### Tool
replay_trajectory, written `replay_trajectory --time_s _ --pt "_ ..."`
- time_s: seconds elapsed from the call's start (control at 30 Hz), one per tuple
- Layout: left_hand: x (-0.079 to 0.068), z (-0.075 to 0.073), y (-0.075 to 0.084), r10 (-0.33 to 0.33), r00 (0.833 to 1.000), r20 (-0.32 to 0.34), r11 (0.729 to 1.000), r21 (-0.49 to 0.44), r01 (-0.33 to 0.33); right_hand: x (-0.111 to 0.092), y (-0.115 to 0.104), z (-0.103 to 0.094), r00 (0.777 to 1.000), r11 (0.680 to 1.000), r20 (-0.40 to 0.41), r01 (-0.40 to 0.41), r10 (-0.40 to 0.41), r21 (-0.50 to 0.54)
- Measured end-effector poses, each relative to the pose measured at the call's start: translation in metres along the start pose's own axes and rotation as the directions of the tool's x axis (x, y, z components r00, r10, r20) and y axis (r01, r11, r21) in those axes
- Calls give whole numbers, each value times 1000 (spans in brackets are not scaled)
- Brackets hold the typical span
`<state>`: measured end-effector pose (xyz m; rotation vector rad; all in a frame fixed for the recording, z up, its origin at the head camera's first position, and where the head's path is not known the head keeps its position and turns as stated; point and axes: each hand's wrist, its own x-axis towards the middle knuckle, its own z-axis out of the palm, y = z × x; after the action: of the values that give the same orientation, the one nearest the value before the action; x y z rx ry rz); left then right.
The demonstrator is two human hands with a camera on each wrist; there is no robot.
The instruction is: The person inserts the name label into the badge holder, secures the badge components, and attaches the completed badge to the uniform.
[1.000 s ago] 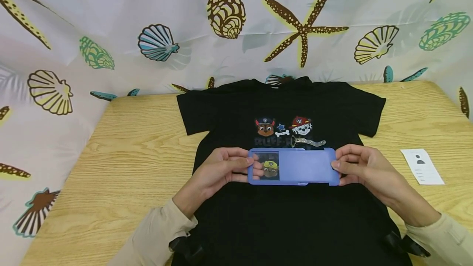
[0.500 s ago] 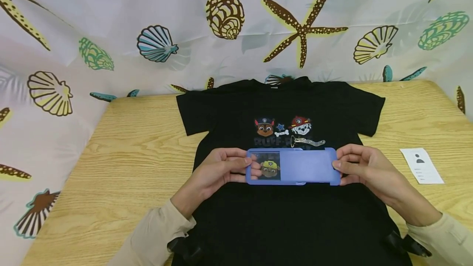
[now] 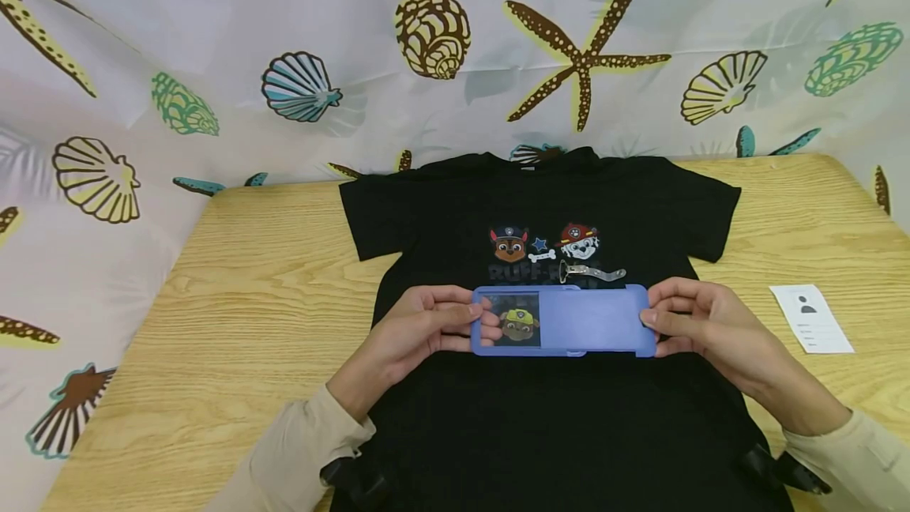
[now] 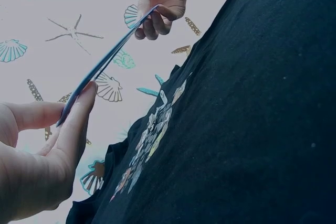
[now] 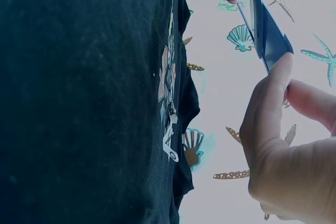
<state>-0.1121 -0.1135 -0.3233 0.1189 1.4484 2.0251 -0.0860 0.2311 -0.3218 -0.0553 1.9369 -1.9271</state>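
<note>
A blue plastic ID card holder (image 3: 593,321) is held level above a black T-shirt (image 3: 547,425), its two sliding parts drawn partly apart. My left hand (image 3: 419,330) pinches its left end, thumb in front; the fingers behind show through the clear window (image 3: 517,321), as does a printed dog face on the shirt. At the right end my right hand (image 3: 700,322) pinches the solid blue part between thumb and fingers. Seen edge-on in the left wrist view, the holder (image 4: 105,61) is a thin strip raised off the shirt.
A clear strap with a metal clip (image 3: 593,272) lies on the shirt print just beyond the holder. A white paper card (image 3: 812,319) with a person icon lies on the wooden table (image 3: 263,283) at the right. A seashell-patterned curtain (image 3: 370,14) hangs behind.
My left hand has shifted slightly left with the window part, and my right hand slightly right. The holder's two parts stand a little further apart.
</note>
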Motion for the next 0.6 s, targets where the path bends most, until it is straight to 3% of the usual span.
replay_trajectory --time_s 0.6 --pt "0 -1 0 -3 1000 -6 1000 0 3 0 0 -1 1000 1000 -8 -9 9 -6"
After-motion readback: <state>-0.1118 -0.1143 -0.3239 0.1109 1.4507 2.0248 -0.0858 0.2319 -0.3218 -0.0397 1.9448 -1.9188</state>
